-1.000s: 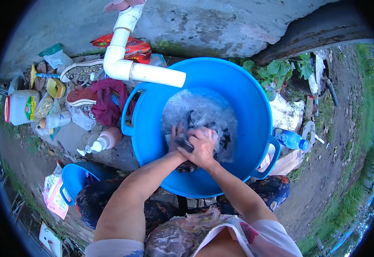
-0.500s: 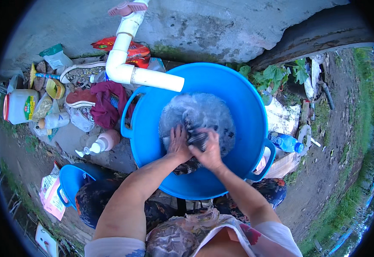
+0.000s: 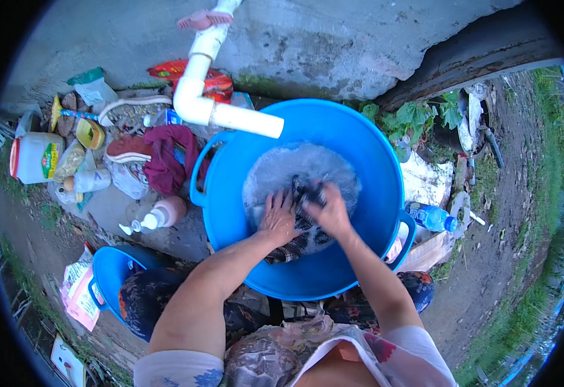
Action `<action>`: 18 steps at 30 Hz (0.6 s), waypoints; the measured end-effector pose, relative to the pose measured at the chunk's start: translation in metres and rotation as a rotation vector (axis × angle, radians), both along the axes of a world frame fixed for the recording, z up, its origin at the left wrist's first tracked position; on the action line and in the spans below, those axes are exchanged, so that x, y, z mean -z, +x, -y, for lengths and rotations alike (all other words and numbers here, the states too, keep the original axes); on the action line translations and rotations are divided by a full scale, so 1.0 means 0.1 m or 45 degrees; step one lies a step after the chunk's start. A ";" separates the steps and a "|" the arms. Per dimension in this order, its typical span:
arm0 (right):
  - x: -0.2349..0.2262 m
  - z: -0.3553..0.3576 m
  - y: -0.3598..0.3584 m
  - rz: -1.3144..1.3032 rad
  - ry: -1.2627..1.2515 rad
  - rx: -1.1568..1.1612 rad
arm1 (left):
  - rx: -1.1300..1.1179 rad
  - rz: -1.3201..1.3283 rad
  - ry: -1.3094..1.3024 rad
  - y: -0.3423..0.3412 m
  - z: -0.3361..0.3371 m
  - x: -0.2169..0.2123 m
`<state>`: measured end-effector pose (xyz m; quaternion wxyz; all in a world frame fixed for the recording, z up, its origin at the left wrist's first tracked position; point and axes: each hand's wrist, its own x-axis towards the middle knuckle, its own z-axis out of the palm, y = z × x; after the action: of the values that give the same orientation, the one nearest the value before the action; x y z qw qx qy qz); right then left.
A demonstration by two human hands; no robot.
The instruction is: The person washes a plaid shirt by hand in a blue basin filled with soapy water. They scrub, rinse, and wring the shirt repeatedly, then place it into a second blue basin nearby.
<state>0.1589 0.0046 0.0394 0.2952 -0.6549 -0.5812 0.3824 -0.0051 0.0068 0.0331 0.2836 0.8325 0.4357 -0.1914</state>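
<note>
A large blue tub [image 3: 372, 168] stands in front of me with cloudy, sudsy water [image 3: 308, 158] in its bottom. Partly under that water lies a dark checked garment [image 3: 286, 251], one bunched part of it rising between my hands. My left hand [image 3: 278, 218] lies flat on the cloth, fingers stretched out and pointing away from me. Just right of it, my right hand [image 3: 329, 209] is curled around the bunched dark cloth, its fingertips slightly smeared by motion. The garment's full shape is hidden by foam and my hands.
A white pipe [image 3: 240, 119] with a pink valve handle [image 3: 204, 19] reaches over the tub's far left rim. Left are a pink pump bottle [image 3: 166, 213], maroon cloth [image 3: 164, 158], shoes and a smaller blue bucket [image 3: 111, 277]. A blue-labelled bottle [image 3: 432, 216] lies right.
My right hand has shifted a little to the right and away from my left, moving the bunched cloth. The left hand stays nearly in place. The whole view has shifted slightly.
</note>
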 end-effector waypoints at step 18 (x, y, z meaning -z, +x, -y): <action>-0.07 0.25 -0.09 -0.034 -0.066 0.181 | -0.085 0.019 -0.336 0.07 -0.10 -0.03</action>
<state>0.1495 -0.0199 0.0468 0.3122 -0.6967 -0.5191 0.3843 0.0019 0.0165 0.0362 0.4001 0.7745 0.4319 -0.2312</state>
